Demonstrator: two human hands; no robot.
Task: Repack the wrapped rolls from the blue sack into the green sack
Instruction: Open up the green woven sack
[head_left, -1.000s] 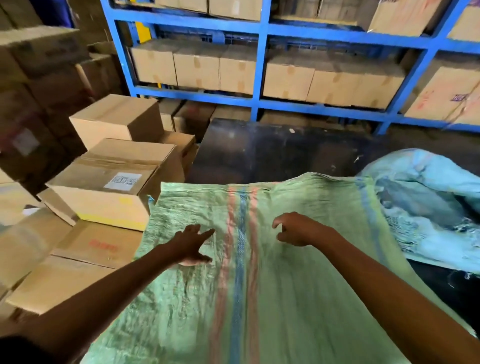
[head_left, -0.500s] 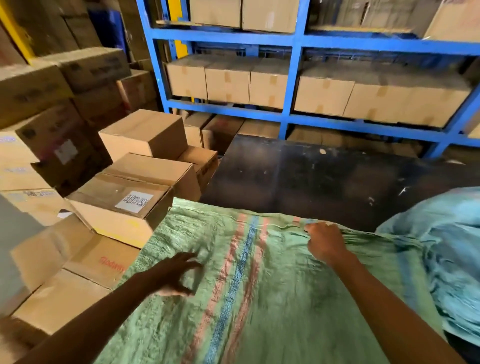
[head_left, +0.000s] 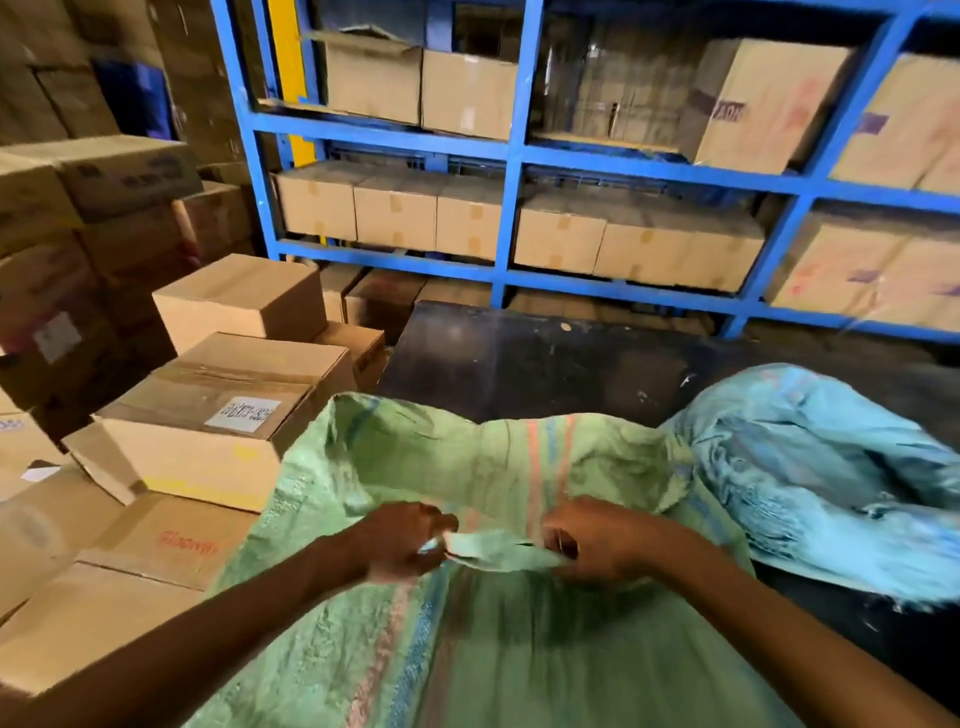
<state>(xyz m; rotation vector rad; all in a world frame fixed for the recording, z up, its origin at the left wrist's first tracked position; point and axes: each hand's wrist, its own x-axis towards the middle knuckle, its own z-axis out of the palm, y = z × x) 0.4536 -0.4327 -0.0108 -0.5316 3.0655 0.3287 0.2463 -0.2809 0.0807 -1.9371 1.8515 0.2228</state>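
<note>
Blue steel racking (head_left: 511, 156) fills the back of the view, its shelves loaded with rows of brown cartons, and more cartons (head_left: 223, 415) are stacked loosely at the left, one of them bearing a white label. Below the racking lies a dark table (head_left: 545, 358), and on it two woven sacks sit side by side, touching. One green sack (head_left: 467, 649), the larger in view, spreads from the bottom edge up to the middle of the frame, with a red and blue stripe running along its length; its mouth gapes open at the far end, the far lip standing up in a loose arc. One blue sack (head_left: 831, 478) lies crumpled at the right, just beside the green one; no wrapped rolls can be seen, and whether any are inside it cannot be told. Two bare hands meet at the near lip of the green sack's mouth. The left hand (head_left: 402, 545) has its fingers (head_left: 436, 522) curled tight, pinching the folded edge of the green fabric, and the right hand (head_left: 592, 540) grips the same edge a little to the right, its fingers likewise closed on the cloth, so that a short band of bunched fabric stretches between them.
</note>
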